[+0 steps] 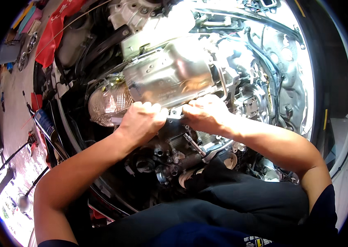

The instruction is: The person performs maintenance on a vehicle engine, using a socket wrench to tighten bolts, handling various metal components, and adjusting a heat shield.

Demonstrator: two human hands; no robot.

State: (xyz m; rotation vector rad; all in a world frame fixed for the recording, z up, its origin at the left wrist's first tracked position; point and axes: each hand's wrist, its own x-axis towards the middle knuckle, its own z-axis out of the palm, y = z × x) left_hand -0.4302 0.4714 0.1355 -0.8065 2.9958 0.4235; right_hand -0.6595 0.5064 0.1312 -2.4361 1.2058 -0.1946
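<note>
In the middle of an engine bay, both my hands are closed at the near edge of a shiny metal heat shield point(168, 78). My left hand point(142, 121) is wrapped round a grey metal bar point(116, 120), whose end sticks out on its left side. My right hand point(205, 113) is curled, knuckles up, a short way to the right; what it grips is hidden under the fingers. A small metal bracket point(176, 112) shows between the hands. Nearer to me, a ratchet with a socket extension point(194, 145) lies over the engine parts, by my knee.
A ribbed, foil-like cover point(110, 101) adjoins the shield's left end. Hoses and wiring point(264, 61) run along the right. At the left edge of the bay stand a blue spray can point(45, 123) and a red cloth point(54, 37). My dark-trousered legs point(223, 193) rest across the near side.
</note>
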